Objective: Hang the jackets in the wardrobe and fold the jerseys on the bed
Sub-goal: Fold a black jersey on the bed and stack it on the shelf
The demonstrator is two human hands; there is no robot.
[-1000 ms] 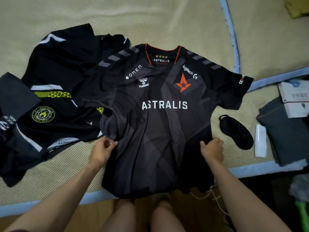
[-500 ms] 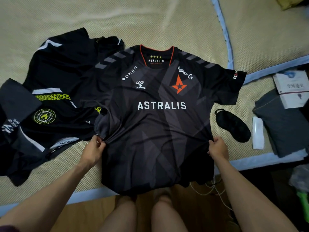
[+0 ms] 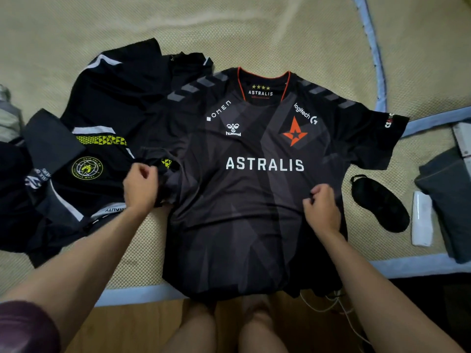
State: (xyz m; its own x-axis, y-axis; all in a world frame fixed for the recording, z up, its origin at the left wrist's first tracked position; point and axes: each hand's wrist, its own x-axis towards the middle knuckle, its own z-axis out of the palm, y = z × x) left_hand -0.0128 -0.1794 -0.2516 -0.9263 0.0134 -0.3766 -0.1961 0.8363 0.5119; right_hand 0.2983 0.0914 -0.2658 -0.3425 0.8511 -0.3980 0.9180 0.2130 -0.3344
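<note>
On bed [image 3: 254, 34]: black Astralis jersey [image 3: 254, 200] face-up; orange collar trim

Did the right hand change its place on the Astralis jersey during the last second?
Yes. The right hand moved inward from the side edge of the Astralis jersey, away from the black sleep mask, and now pinches the front fabric below the lettering.

Your single head camera looks steeply down, close over the beige woven-mat bed [image 3: 254, 29] edge before you.
</note>
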